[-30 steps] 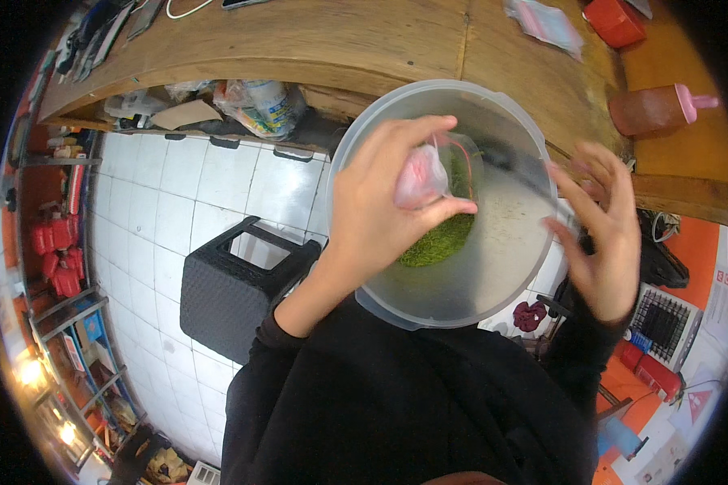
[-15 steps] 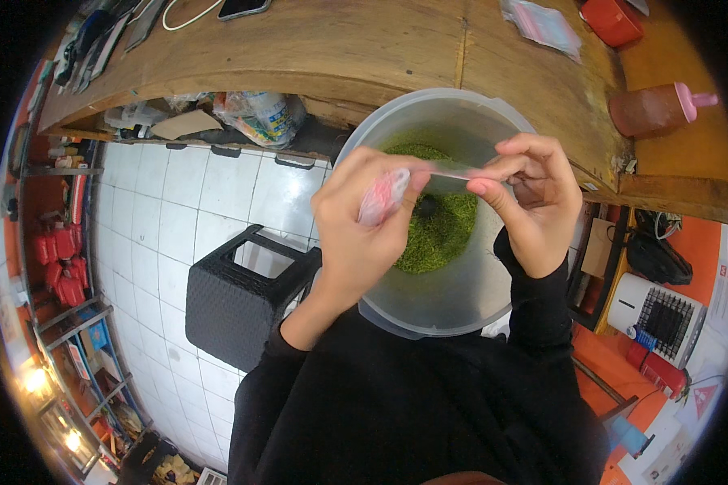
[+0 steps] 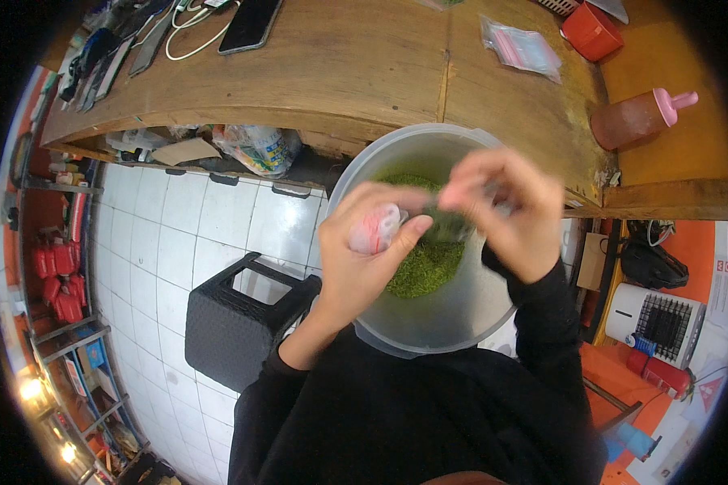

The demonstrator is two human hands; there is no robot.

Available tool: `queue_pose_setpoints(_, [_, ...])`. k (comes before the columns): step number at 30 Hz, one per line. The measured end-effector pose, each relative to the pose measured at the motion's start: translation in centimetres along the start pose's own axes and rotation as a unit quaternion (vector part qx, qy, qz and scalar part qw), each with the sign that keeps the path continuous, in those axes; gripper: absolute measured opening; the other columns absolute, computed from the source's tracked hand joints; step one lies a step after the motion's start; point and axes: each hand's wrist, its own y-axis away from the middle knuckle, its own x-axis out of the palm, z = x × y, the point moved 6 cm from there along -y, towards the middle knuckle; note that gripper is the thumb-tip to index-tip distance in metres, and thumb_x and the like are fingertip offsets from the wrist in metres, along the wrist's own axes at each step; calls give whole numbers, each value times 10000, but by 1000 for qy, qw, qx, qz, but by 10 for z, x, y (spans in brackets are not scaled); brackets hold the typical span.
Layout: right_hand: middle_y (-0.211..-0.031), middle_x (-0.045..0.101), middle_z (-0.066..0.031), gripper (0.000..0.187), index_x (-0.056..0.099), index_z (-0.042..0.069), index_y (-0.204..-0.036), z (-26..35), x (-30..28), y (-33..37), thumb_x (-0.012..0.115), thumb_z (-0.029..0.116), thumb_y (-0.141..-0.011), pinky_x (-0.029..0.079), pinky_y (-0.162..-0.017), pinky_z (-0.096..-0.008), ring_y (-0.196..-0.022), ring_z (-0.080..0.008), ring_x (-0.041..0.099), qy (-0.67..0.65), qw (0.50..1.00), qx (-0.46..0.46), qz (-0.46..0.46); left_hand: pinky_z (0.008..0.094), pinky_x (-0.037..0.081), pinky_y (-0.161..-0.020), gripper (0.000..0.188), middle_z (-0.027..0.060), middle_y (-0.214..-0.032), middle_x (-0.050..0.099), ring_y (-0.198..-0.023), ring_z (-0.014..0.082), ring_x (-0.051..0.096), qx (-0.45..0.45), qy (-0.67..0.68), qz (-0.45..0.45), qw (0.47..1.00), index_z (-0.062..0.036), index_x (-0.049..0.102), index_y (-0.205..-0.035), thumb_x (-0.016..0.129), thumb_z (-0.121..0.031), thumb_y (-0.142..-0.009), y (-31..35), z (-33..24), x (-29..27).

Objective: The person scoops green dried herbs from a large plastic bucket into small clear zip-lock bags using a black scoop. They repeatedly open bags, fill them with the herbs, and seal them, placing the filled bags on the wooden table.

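A black stool [image 3: 226, 343] rests on white tiles [image 3: 137, 242] near a wooden table [image 3: 364, 65].

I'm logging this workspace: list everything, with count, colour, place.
tub: 1, translucent, centre
shredded greenery: 1 heap, green, inside tub
plastic bundle: 1, pinkish, over tub
table: 1, brown, top
plastic bags: 1 stack, clear, table right
bottle: 1, brown, right
phone: 1, dark, table left
stool: 1, black, lower left
appliance: 1, white, far right
clutter: uncountable, mixed, far left
sleeves: 2, black, at wrists
left hand: 1, bare, holding bundle
right hand: 1, bare, above tub
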Motion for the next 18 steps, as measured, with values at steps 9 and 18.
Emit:
queue_pose_setpoints(9, [-1067,573,-172,419,567,56,-1067,19,12,-25,715,191,-698,466,-787,-368,-919,-308,586,166,968,-187,18,348,377,-920,179,198,-1053,567,-1079,253,521,-61,239,-79,966,28,510,-942,609,-34,-806,5,15,-8])
queue_pose_setpoints(18, [-619,480,-36,231,536,19,-625,-10,23,4,763,60,-615,371,-519,-231,-571,-123,459,-19,997,-21,70,247,433,-783,166,94,-960,620,-901,129,573,-160,164,-20,973,1,618,-902,669,-97,-778,5,7,-5])
